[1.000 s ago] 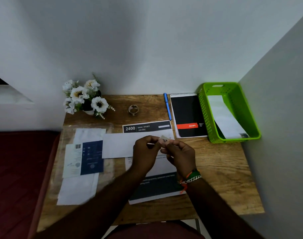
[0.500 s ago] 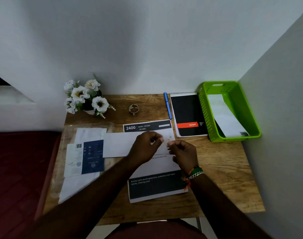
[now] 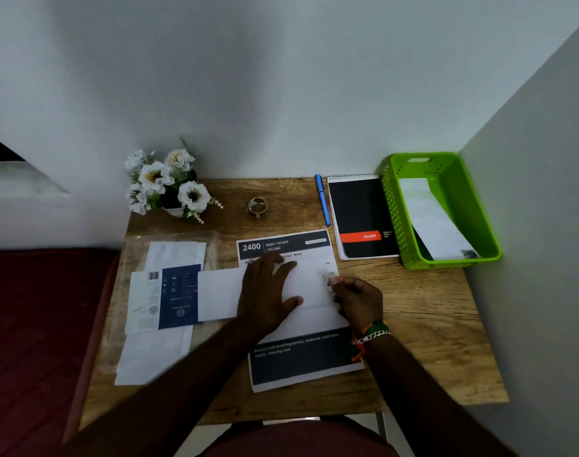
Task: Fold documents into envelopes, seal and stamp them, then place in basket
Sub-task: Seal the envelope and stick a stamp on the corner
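A white envelope [image 3: 220, 293] lies across the middle of the desk, on top of a printed sheet [image 3: 301, 361] with dark bands. My left hand [image 3: 268, 291] rests flat on the envelope, fingers spread. My right hand [image 3: 357, 301] pinches a small stamp [image 3: 328, 277] at the envelope's upper right corner. A green basket [image 3: 443, 258] at the right rear holds one white envelope [image 3: 429, 219].
On the left lie more white envelopes [image 3: 156, 354] and a blue-and-white packet [image 3: 164, 298]. A flower pot [image 3: 169, 189], a tape roll [image 3: 257, 207], a blue pen [image 3: 322, 199] and a black notebook [image 3: 360, 216] stand along the back. A wall closes the right side.
My hands have parted and come down. The left hand now lies flat on the envelope, and the right hand has brought the stamp down to the envelope's right corner.
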Motion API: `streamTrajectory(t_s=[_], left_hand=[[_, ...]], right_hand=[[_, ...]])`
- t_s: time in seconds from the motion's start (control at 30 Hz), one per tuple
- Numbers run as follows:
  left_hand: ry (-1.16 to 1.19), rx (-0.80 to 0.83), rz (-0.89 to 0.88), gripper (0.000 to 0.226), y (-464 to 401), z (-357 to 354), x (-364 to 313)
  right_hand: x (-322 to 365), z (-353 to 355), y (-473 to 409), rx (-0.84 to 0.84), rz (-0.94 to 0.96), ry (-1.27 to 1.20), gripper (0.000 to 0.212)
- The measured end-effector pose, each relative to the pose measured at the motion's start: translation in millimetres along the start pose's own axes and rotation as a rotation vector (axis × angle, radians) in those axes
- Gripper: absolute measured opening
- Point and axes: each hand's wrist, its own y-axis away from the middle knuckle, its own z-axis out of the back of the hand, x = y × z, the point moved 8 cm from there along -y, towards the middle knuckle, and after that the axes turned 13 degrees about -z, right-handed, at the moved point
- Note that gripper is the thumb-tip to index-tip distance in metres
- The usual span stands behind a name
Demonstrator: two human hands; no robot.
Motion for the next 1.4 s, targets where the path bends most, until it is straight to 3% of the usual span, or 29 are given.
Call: streamTrajectory(t_s=[0.17, 0.23, 0.6, 0.93, 1.4], left_hand=[[0.024, -0.024, -0.003, 0.075, 1, -7, -11], [0.050, -0.033, 0.009, 0.073, -3, -8, -15], [0.078, 0.000, 0.032, 0.074, -15, -14, -18], [0.002, 0.075, 0.026, 0.077, -19, -14, -24], [-0.008, 0.139, 0.044, 0.079, -24, -14, -24]], right_hand=[[7, -7, -5, -0.050, 0.069, 0.127, 0.002], [13, -12, -7, -0.080, 0.075, 0.160, 0.013], [26, -24, -28, -0.193, -0.020, 0.247, 0.011], [28, -25, -30, -0.150, -0.131, 0.239, 0.011], [28, -28, -35, -0.141, -0.137, 0.270, 0.015]])
